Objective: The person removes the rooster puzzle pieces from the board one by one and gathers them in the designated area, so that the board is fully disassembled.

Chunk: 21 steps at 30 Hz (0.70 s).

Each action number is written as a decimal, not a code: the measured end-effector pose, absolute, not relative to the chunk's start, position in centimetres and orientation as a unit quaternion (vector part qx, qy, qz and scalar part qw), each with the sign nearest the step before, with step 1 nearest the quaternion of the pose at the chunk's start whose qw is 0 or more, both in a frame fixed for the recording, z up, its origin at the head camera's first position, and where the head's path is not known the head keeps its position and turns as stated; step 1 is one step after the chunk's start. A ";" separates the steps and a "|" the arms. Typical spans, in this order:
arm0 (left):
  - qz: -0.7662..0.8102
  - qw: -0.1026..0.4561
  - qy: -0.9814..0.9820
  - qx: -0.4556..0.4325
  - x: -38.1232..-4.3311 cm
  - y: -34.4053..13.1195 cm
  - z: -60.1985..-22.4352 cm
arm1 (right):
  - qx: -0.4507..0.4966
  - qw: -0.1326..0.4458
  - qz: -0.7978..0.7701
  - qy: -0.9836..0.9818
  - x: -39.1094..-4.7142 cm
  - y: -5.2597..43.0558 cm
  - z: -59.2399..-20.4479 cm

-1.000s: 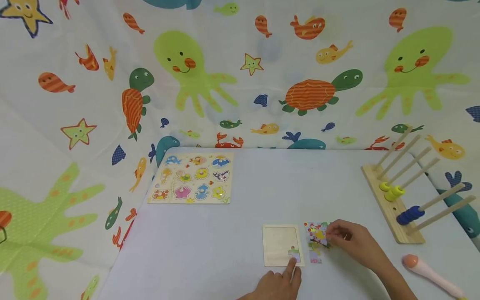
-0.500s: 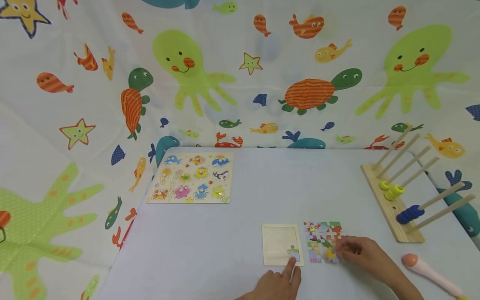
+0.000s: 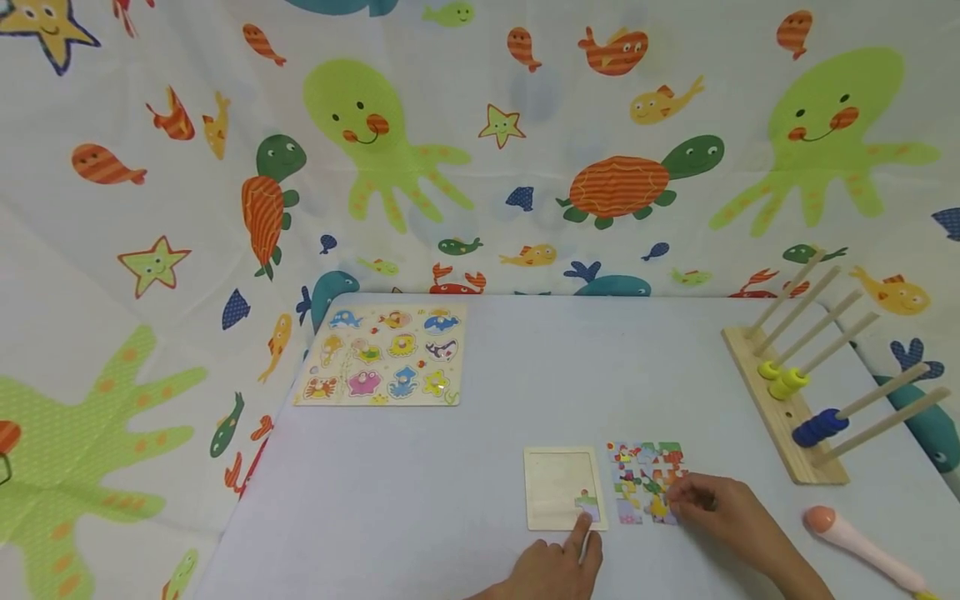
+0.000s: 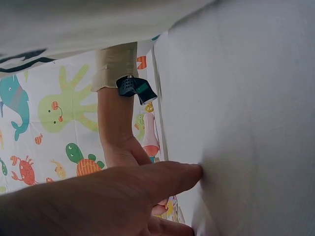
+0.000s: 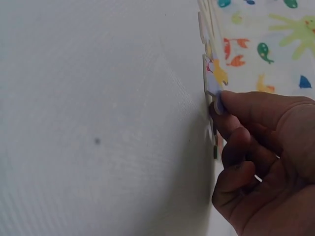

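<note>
My left hand (image 3: 558, 567) reaches in from the near edge, its extended index fingertip pressing a green-and-purple puzzle piece (image 3: 588, 503) in the lower right corner of a small wooden puzzle tray (image 3: 551, 487). The tray's bare base shows elsewhere. Right of the tray lies a block of colourful jigsaw pieces (image 3: 637, 479), set close together. At its lower right corner is my right hand (image 3: 720, 508). In the right wrist view, thumb and index finger pinch the tab of a puzzle piece (image 5: 219, 104), mostly hidden by the fingers. The left wrist view shows my left thumb near the table top.
A sea-animal knob puzzle board (image 3: 382, 354) lies at the back left. At the right stands a wooden peg rack (image 3: 783, 408) with yellow and blue rings. A pink stick toy (image 3: 862, 550) lies at the near right. Patterned cloth (image 3: 450, 167) hangs behind the table.
My right hand has moved right and toward me from the top of the jigsaw block to its lower right corner, uncovering the pieces. My left hand stays on the tray piece.
</note>
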State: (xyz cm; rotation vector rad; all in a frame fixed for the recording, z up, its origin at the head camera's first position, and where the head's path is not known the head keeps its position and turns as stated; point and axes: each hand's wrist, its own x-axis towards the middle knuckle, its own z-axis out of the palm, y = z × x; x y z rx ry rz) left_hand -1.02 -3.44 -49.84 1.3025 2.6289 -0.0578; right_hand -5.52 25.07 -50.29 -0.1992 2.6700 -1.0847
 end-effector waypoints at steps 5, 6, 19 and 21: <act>-0.027 0.105 0.891 0.441 -1.0 -3.3 -49.6 | -0.068 0.114 -0.359 0.924 -5.4 24.7 -50.4; -0.028 0.105 0.891 0.441 -1.0 -3.3 -49.6 | -0.068 0.111 -0.357 0.925 -5.4 24.7 -50.3; -0.040 0.099 0.892 0.440 -0.9 -3.3 -49.5 | -0.060 0.092 -0.341 0.934 -5.1 24.1 -50.3; -0.038 0.099 0.891 0.441 -0.8 -3.3 -49.5 | -0.054 0.096 -0.335 0.936 -5.0 24.1 -50.4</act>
